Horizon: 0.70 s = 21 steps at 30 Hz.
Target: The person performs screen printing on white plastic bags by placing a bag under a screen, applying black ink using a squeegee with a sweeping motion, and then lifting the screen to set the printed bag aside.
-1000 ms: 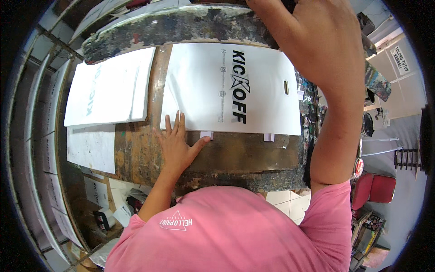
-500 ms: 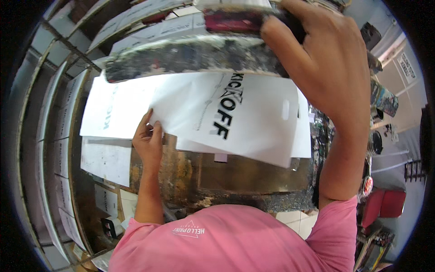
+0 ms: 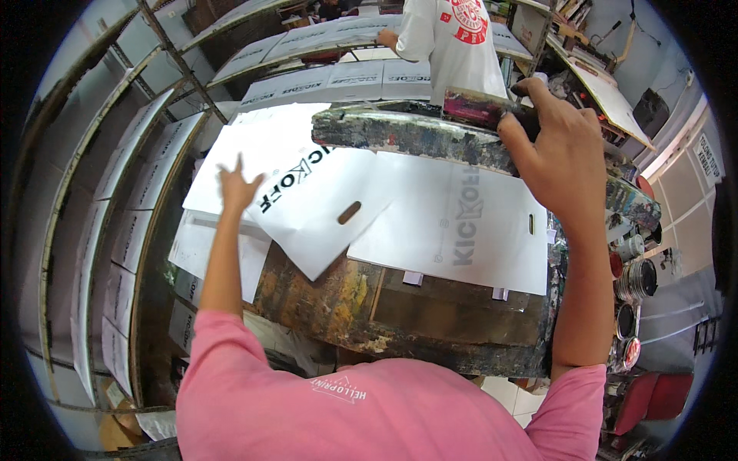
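My left hand (image 3: 240, 184) is open, fingers spread, above white sheets at the left of the table. Beside it a white bag (image 3: 327, 192) with black lettering and a handle slot lies askew, partly lapping other sheets (image 3: 254, 138). My right hand (image 3: 565, 146) is closed on a dark, magenta-stained squeegee (image 3: 477, 107), up against the raised, ink-crusted bar of a printing frame (image 3: 407, 132). How the frame itself is held is partly hidden. Below the bar, another white bag (image 3: 500, 223) with faint grey lettering lies flat on the stained worktable (image 3: 307, 296).
A person in a white shirt (image 3: 461, 46) stands beyond the table, a hand at a rack shelf. Racks of printed white bags (image 3: 357, 77) fill the back and left (image 3: 134, 238). Ink cans (image 3: 636, 276) and a red chair (image 3: 653, 403) are at the right.
The printed bag has moved left off the grey-lettered one, and my left hand has let go of it. My view has shifted; the frame bar remains raised with my right hand at it.
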Motion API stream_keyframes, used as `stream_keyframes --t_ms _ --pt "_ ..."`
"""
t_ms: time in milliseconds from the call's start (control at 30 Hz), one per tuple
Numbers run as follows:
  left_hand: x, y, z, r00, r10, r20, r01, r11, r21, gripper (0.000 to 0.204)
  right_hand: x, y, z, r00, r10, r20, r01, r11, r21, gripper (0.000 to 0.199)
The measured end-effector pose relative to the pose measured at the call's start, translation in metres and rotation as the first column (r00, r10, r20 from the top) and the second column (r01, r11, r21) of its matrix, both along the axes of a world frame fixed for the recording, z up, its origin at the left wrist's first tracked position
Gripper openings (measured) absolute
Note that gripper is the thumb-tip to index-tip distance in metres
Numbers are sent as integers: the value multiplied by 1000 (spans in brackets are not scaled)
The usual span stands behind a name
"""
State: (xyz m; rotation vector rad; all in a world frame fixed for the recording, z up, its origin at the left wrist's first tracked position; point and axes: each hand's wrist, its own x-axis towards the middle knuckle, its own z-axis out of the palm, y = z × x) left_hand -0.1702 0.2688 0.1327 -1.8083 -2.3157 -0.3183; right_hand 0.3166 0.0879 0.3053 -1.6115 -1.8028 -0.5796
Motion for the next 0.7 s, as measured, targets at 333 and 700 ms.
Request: stream_keyframes --t_ms 333,700 --pt "172 -267 -36 -781 276 560 459 862 215 102 -7 -91 -133 981 193 9 -154 806 -572 43" --pt "166 -273 -141 -403 451 796 449 856 -258 127 -30 -95 -262 973 168 -159 -230 764 -603 52"
